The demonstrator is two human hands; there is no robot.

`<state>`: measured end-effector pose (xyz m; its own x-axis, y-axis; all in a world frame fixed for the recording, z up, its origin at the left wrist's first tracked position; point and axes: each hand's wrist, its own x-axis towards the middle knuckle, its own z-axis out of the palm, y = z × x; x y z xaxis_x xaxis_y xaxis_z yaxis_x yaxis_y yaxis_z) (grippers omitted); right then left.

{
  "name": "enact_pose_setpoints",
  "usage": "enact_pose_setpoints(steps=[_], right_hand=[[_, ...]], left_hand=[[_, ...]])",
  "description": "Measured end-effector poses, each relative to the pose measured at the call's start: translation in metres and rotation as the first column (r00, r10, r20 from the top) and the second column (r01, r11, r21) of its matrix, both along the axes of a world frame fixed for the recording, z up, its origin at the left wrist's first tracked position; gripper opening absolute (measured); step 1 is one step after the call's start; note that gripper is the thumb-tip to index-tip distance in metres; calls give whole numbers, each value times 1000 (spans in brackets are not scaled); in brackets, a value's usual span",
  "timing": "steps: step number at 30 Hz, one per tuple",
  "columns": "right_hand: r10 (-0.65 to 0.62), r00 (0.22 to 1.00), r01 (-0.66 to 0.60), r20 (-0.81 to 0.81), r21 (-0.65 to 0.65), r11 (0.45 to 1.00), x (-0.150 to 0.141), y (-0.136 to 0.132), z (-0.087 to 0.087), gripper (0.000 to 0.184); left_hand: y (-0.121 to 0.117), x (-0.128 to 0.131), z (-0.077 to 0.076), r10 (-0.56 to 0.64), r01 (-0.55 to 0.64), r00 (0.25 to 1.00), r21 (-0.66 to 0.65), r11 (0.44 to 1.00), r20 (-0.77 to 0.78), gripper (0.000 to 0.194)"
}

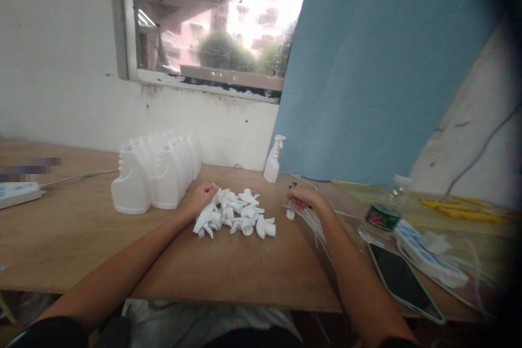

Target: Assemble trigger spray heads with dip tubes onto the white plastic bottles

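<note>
My left hand (205,197) is at the upper left edge of a pile of white trigger spray heads (240,210). Its fingers are curled round a white spray head, mostly hidden by the hand. Over to the right, my right hand (302,197) bends down over a bundle of thin clear plastic tubes (313,225), fingers closed at their upper ends; how many tubes it grips cannot be told. A small white round piece (290,215) lies just below those fingers.
Several white bottles without tops (167,174) stand in rows at back left. One bottle with a spray head (273,160) stands by the blue curtain (359,65). At right are a water bottle (383,215), a phone (403,280) and a power strip (428,255); another power strip (18,194) lies far left.
</note>
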<state>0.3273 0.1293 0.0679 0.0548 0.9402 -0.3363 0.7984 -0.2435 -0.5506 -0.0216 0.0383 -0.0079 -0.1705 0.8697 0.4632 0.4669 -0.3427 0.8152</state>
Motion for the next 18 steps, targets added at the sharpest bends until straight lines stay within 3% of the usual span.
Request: enact_pose_setpoints(steps=[18], right_hand=[[50, 999, -51, 15, 109, 993, 6, -12, -2, 24]], left_hand=[[0, 0, 0, 47, -46, 998, 22, 999, -35, 33]])
